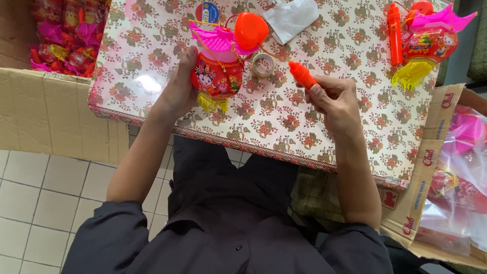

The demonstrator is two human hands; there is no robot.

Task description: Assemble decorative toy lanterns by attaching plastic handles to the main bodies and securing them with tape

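Hands work over the floral bench [284,122]: left hand [180,89] grips the red lantern [217,76] upright so its fringe hangs free, right hand [332,99] closed round the orange handle [303,74], tape roll [263,64] between them

Tape roll [263,64], white cloth [291,18], finished lantern [426,45] on floral table [314,127].

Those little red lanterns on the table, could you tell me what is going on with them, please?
A person seated at a floral-covered table holds a small red lantern with a pink top in the left hand. The right hand grips an orange handle. A roll of tape lies between them. A second lantern rests at the table's far right, and boxes at both sides hold more lanterns.
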